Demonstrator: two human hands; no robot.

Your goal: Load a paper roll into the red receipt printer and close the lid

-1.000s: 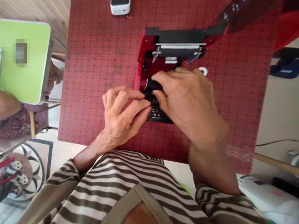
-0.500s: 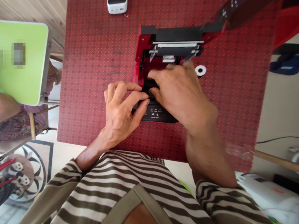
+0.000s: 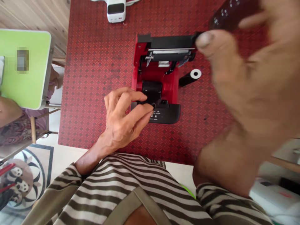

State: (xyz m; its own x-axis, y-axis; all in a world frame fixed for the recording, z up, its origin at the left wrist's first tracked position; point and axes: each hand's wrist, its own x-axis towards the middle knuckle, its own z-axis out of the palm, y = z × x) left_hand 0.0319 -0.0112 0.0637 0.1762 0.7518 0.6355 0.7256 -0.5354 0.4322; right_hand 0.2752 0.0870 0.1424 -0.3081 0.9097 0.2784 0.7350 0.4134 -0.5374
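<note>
A small red and black printer (image 3: 174,90) stands with its top raised, showing a roller (image 3: 168,57) and an open red bay. Inside the bay is a glossy black piece (image 3: 152,89). At the printer's front panel, my left hand (image 3: 124,115) has thumb and forefinger pinched on a small black part, mostly hidden by the fingertips. My right hand (image 3: 253,72) is lifted close to the camera and blurred, its thumb and fingers apart with nothing seen in them. Its thumb overlaps the raised top's right end in view; whether they touch I cannot tell.
A black roll with a white end (image 3: 195,74) lies right of the printer on the red patterned tabletop (image 3: 89,93). A white device (image 3: 116,12) with a cable sits at the back. Behind my right hand is a glossy dark object (image 3: 225,15). A green table (image 3: 32,84) stands left, a person beside it.
My right hand has left the printer's bay, moving up and right, and its fingers have opened. The bay and black piece now show. My left hand stays pinched at the front, slightly lower.
</note>
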